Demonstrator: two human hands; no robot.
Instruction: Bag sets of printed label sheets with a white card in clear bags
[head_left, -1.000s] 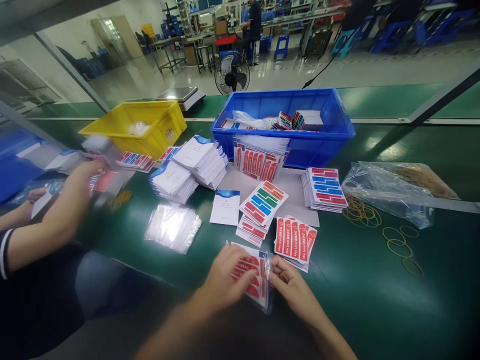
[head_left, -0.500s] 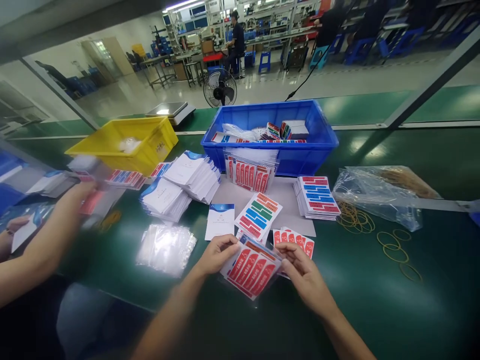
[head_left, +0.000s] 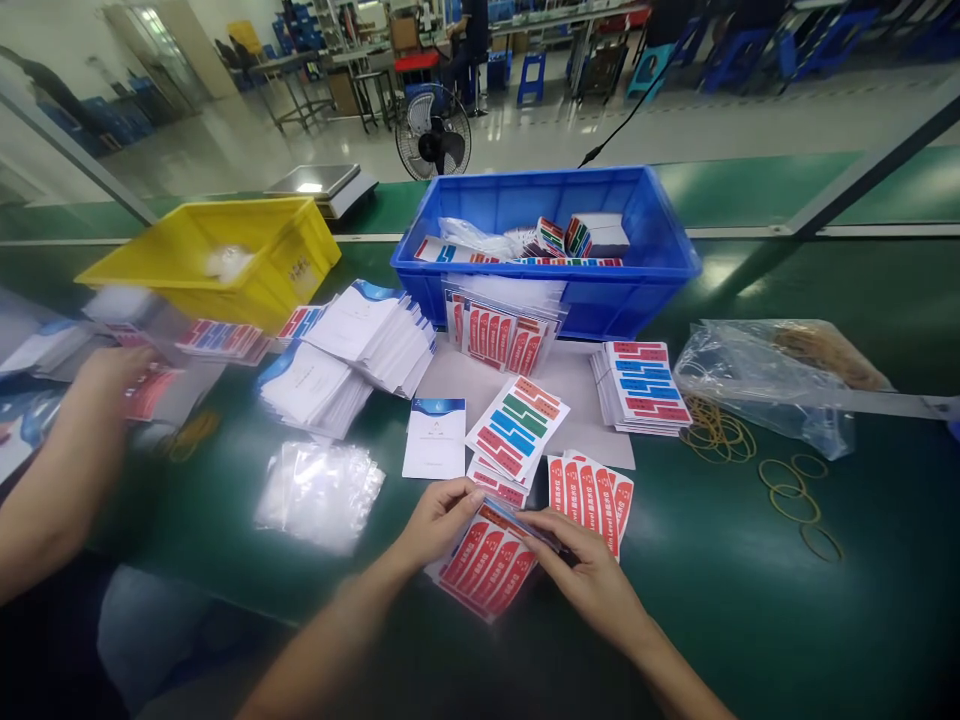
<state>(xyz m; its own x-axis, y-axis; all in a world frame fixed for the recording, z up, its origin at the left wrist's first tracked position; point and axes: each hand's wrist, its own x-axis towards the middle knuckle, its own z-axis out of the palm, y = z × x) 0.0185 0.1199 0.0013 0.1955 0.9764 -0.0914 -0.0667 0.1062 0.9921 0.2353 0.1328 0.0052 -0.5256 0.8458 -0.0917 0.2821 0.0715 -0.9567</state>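
Toward the left of the surface [head_left: 735, 590], the clear plastic bags [head_left: 322, 497] lie piled near the front edge. Next to them is a blue-topped white leaflet [head_left: 434, 440], its print too small to read. My left hand [head_left: 441, 522] pinches the upper left corner of a filled clear bag [head_left: 487, 572] at the middle of the front edge; my right hand [head_left: 589, 562] pinches its upper right. I'd best hold the mouth taut and level, keeping the red labels inside uncreased. Just right, red label sheets [head_left: 596, 495] read "Level" beside Chinese characters.
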